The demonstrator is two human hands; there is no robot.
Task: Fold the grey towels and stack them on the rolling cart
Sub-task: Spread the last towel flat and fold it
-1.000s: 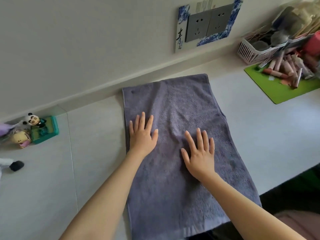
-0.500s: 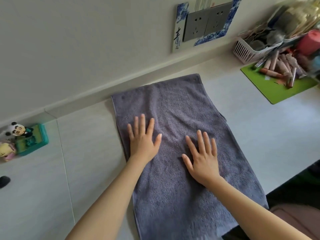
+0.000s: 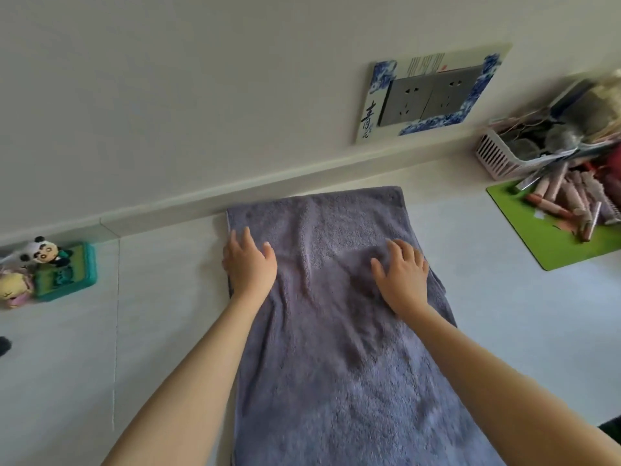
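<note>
A grey towel [image 3: 336,331] lies lengthwise on the white counter [image 3: 151,331], its far end near the wall and its near end hanging over the front edge. My left hand [image 3: 250,264] rests flat on the towel's left edge, fingers spread toward the far corner. My right hand [image 3: 401,274] presses on the towel's right side, fingers slightly bent against the cloth, which is rippled between the hands. Neither hand grips the fabric. No rolling cart is in view.
A teal box with a panda figure [image 3: 60,267] stands at the left by the wall. A green mat [image 3: 551,237] with several pink tubes and a pink basket [image 3: 504,156] sit at the right. A wall socket plate [image 3: 430,95] is above the towel.
Both hands have slid along the towel toward its far end and outward to its side edges. The camera view has tilted up.
</note>
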